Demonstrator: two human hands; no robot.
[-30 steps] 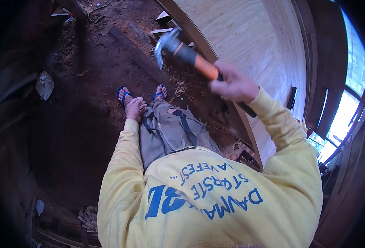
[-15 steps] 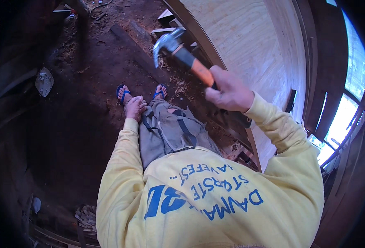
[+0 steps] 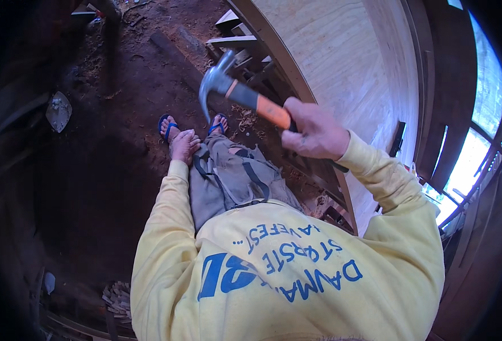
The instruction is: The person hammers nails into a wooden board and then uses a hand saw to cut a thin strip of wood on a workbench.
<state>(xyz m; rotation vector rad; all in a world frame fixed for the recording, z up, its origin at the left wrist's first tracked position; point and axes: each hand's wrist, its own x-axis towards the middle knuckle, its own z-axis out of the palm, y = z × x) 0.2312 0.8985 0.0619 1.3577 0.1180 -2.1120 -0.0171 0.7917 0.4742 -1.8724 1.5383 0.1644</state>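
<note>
My right hand (image 3: 318, 131) is closed round the orange and black handle of a claw hammer (image 3: 269, 111). The hammer is held in the air, its metal head toward the upper left and its curved claw pointing down, above the floor and my right foot. Beside my grey trousers (image 3: 231, 170), at the left leg, my left hand (image 3: 185, 146) is held low with its fingers curled together. Whatever may lie within those fingers is hidden.
To the right stands a worktop with a large pale plywood sheet (image 3: 342, 45). Wood offcuts (image 3: 234, 42) lie beneath its edge. A dark plank (image 3: 177, 57) and shavings (image 3: 248, 120) are on the earth floor. A translucent container (image 3: 59, 112) sits at the left.
The hammer's head has swung down and to the left, with the handle now lying flatter. My left hand has hardly moved.
</note>
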